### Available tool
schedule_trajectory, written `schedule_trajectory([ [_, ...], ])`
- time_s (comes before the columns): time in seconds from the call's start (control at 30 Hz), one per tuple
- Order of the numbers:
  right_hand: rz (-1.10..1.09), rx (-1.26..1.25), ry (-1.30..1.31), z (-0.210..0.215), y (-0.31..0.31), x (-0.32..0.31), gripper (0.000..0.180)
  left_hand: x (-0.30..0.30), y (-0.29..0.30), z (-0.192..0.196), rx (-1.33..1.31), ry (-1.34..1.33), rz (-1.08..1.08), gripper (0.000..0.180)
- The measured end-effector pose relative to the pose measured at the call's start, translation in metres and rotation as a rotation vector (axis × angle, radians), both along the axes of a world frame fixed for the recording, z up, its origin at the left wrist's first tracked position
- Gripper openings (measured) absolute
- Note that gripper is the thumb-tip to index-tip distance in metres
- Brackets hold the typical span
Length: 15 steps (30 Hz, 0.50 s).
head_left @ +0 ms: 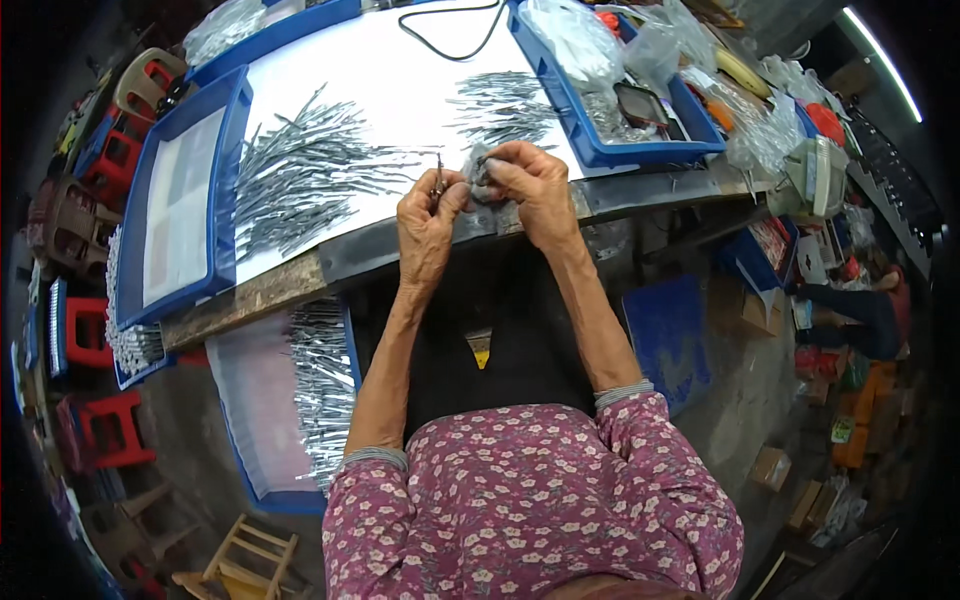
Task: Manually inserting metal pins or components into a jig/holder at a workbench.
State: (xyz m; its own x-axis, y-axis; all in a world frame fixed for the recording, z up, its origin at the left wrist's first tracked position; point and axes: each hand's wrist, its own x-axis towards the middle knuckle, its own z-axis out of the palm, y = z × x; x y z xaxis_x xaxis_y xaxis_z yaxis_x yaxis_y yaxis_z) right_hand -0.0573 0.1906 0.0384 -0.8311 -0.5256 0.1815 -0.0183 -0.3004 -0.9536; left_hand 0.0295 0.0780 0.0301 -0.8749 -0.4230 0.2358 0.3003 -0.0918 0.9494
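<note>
Both hands meet just above the table's near edge. My left hand (426, 228) is closed, pinching a small dark metal piece (439, 185) that points upward between thumb and fingers. Close beside it, my right hand (542, 195) is closed on a grey crumpled wad (477, 172), perhaps cloth; its kind is unclear. Past the left hand spreads a big pile of thin grey metal strips (300, 165) on the white tabletop (400, 75). A smaller pile of similar strips (503, 105) lies beyond the right hand.
A blue tray (232, 175) stands at the table's left, another blue tray (640, 153) with plastic bags at the right. A black cord loop (440, 50) lies at the back. Below left, a tray (262, 497) holds more strips. Red stools (115, 430) stand left; someone (855, 320) sits far right.
</note>
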Motion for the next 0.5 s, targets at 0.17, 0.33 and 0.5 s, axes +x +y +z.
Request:
schedule_trajectory([
  [0.17, 0.046, -0.076, -0.12, 0.012, 0.001, 0.008, 0.011, 0.013, 0.008, -0.002, 0.009, -0.045, -0.037, 0.014],
  [0.33, 0.106, -0.159, -0.207, 0.014, 0.003, 0.011, 0.011, 0.02, 0.007, -0.004, 0.145, -0.083, -0.129, 0.019],
  [0.5, 0.183, -0.192, -0.223, 0.014, 0.006, 0.012, 0.011, 0.018, 0.007, -0.018, 0.252, -0.057, -0.187, 0.017],
])
